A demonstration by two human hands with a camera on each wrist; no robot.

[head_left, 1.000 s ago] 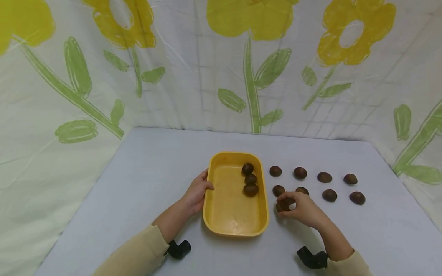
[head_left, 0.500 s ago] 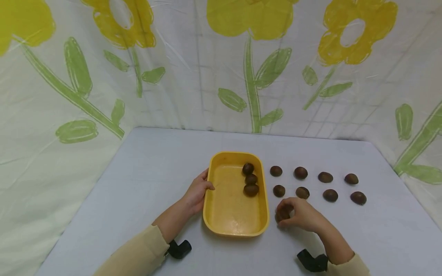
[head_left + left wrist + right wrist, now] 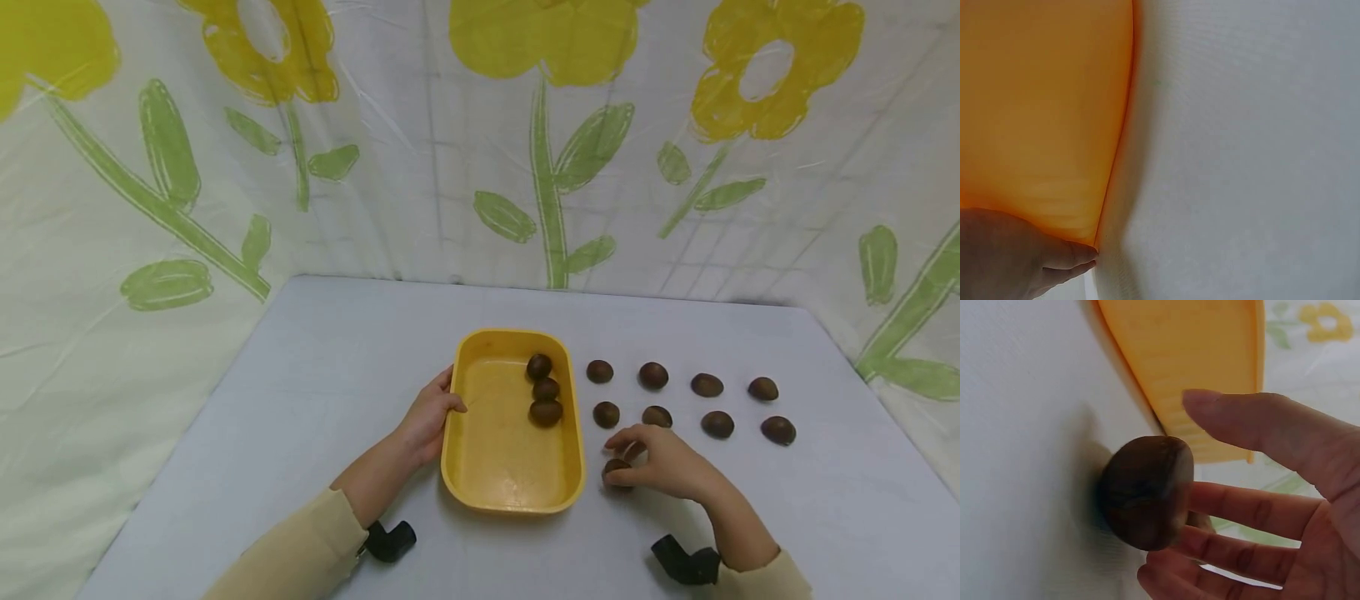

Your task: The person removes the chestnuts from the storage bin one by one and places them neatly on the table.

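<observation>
My left hand [image 3: 427, 421] grips a yellow plastic tray [image 3: 480, 492] at its left side, thumb over the rim and fingers along the outside. In the left wrist view the fingertips lie against the tray's wall [image 3: 1054, 125]. Inside the tray, three brown chestnuts [image 3: 546, 413] lie in a column toward the right. Just right of the tray, my right hand [image 3: 663, 462] is around another chestnut [image 3: 613, 467] low over the table. The right wrist view has the thumb lifted off this chestnut [image 3: 1144, 490], with loosely bent fingers behind it.
Two rows of chestnuts lie on the white table [image 3: 360, 358] beyond the right hand, including a far-right chestnut [image 3: 778, 430] and one by the tray [image 3: 606, 414]. A flower-patterned cloth [image 3: 390, 192] hangs behind the table. Black wrist mounts [image 3: 686, 562] sit near both sleeves.
The right hand has brought its chestnut a short way toward the front edge, and its thumb and fingers have spread apart around it. The left hand and tray stay put.
</observation>
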